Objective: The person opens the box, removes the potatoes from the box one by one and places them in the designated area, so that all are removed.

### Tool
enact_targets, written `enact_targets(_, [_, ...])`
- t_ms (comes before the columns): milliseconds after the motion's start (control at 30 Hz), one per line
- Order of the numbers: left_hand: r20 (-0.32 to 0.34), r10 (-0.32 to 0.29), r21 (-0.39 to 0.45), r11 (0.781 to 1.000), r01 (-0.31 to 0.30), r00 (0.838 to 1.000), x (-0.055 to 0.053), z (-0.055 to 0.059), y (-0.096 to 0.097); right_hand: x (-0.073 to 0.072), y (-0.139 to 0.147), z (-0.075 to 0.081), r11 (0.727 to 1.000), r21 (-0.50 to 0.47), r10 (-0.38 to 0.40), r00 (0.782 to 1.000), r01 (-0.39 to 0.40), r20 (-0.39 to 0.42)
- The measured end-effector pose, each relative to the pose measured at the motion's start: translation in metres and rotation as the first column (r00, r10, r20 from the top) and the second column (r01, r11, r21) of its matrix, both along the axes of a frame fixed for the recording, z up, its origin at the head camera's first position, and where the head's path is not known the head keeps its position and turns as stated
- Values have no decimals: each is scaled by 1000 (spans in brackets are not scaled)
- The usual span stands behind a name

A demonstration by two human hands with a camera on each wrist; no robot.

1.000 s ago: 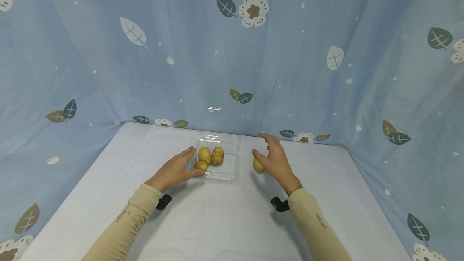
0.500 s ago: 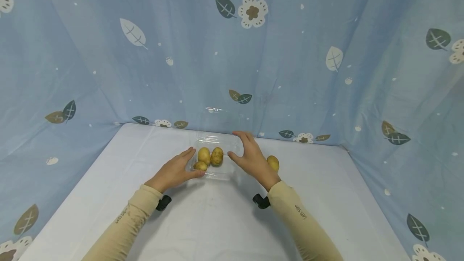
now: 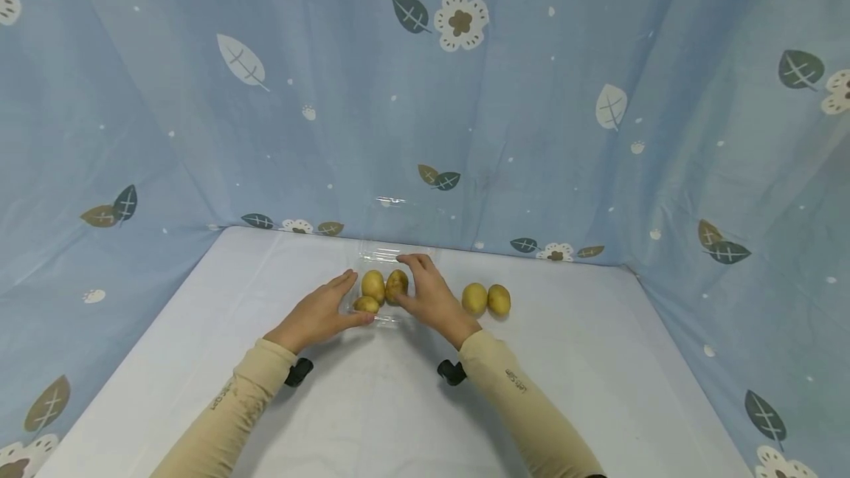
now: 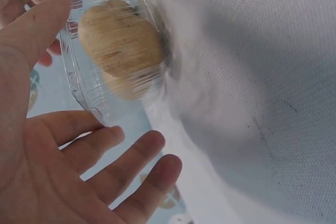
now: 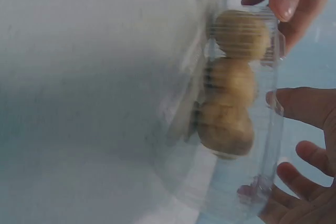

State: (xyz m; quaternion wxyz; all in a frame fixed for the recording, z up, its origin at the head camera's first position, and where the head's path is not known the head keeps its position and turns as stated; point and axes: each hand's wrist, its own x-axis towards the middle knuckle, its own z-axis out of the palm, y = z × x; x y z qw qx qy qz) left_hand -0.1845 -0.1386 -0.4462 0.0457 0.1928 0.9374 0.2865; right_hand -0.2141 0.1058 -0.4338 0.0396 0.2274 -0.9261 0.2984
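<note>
Potatoes [image 3: 373,285] in and beside a clear box [image 3: 392,321]

Three potatoes sit inside the box; two loose potatoes [image 3: 474,299] lie side by side on the white cloth [image 3: 372,419] to its right, a pair only the head view shows. The left hand [image 3: 319,316] is spread at the box's left side, thumb at the near rim; the left wrist view adds its parted, lightly bent fingers. The right hand [image 3: 434,305] is over the box, thumb and forefinger wide apart beside the rightmost boxed potato; whether it touches that potato I cannot tell. Through the ridged wall, the right wrist view shows all three boxed potatoes lined up, the left wrist view one with another partly behind.
</note>
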Motion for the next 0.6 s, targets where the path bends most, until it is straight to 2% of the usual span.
enact_targets(200, [2, 3, 8, 1000, -3, 1000, 0, 1, 0, -1, -7, -8, 1000, 10, -6, 1000, 6, -6])
enact_targets(433, [12, 6, 9, 1000, -6, 1000, 2, 1, 1, -2, -12, -13, 999, 26, -29, 997, 27, 73])
enact_targets(600, [13, 8, 14, 1000, -8, 1000, 3, 4, 3, -3, -12, -13, 999, 39, -29, 995, 25, 91])
